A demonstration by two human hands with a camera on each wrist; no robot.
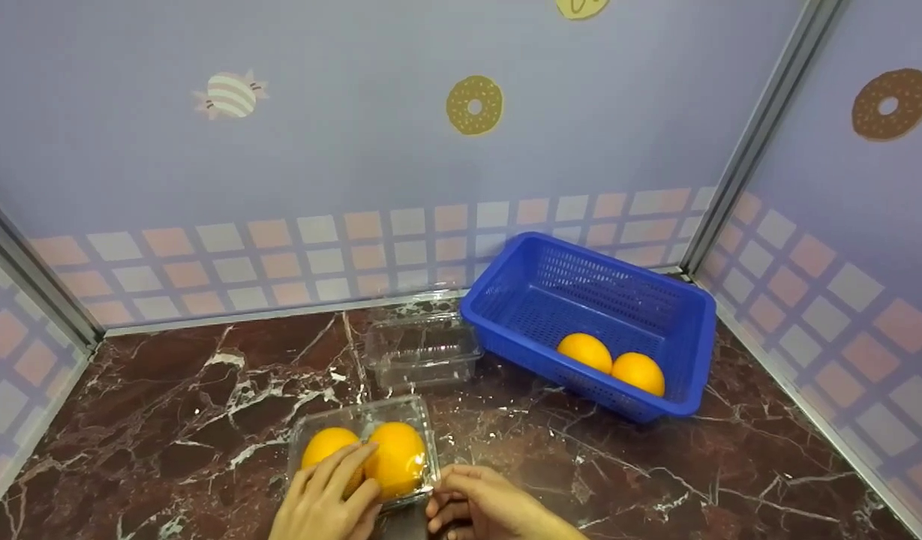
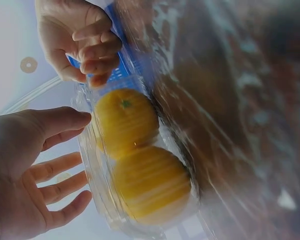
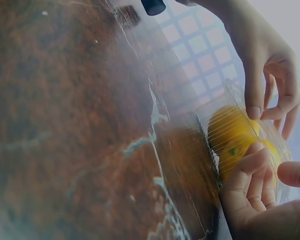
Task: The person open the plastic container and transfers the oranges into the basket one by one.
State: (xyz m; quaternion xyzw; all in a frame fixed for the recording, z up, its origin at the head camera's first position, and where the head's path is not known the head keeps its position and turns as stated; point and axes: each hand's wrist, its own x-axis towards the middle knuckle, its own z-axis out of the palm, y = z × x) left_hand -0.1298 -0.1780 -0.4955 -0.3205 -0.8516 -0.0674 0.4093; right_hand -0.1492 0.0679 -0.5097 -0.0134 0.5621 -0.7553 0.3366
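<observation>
A clear plastic clamshell box point(image 1: 348, 415) sits on the dark counter near its front, its lid over a left orange point(image 1: 329, 442) and a right orange point(image 1: 398, 457). My left hand point(image 1: 322, 495) lies over the front of the lid, fingers extended and fingertips touching the plastic. At the box's front right corner is my right hand point(image 1: 494, 506), its fingers loosely bent. In the left wrist view the right hand point(image 2: 82, 42) shows nothing between its fingers. The right wrist view has its fingertips right against the box's ribbed side, the thumb standing apart.
Behind the box stands another clear plastic container point(image 1: 423, 356), with nothing visible in it. A blue perforated basket point(image 1: 513, 330) at the back right holds two oranges point(image 1: 584, 352). Patterned panels point(image 1: 355, 150) enclose the dark marbled counter point(image 1: 168, 405) at the back and sides.
</observation>
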